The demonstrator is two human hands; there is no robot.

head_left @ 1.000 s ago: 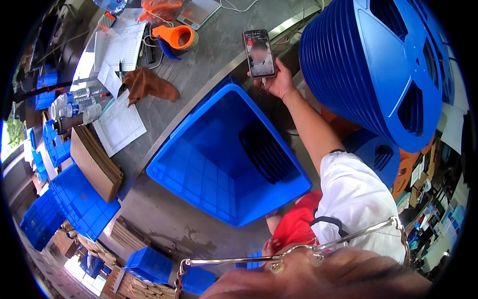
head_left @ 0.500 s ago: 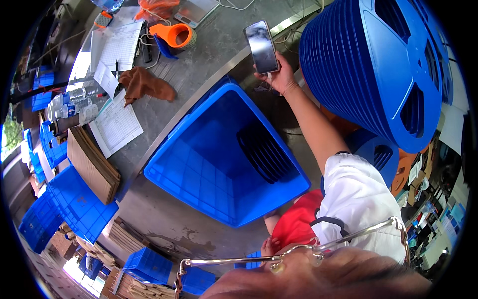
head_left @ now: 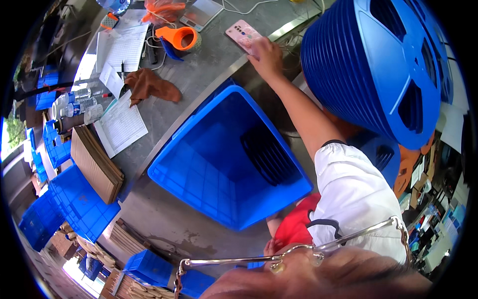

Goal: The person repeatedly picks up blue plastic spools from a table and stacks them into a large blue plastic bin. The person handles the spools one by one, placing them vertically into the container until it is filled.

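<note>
My right hand (head_left: 267, 56) reaches over the near edge of the grey table, its fingers closed over the near end of a pink-backed smartphone (head_left: 242, 35). The phone is back side up with its camera lenses showing, at the table surface; whether it rests fully there I cannot tell. Just below that hand is a large blue plastic crate (head_left: 199, 184), with several black ribbed round pieces (head_left: 266, 158) inside against one wall. My left hand (head_left: 270, 247) is low by the red cloth on my lap, partly covered by the glasses; its fingers hardly show.
At right stands a tall stack of blue plastic reels (head_left: 368, 65). On the table (head_left: 199, 70) lie an orange tape dispenser (head_left: 178, 38), a brown cloth (head_left: 152, 85), printed sheets (head_left: 122, 129), plastic bottles (head_left: 79, 107) and a small scale (head_left: 201, 14). Flat cardboard (head_left: 97, 164) leans at left.
My right hand has moved left onto the table edge and turned the phone over: its dark screen faced up before, now its pink back does. My left hand has stayed low.
</note>
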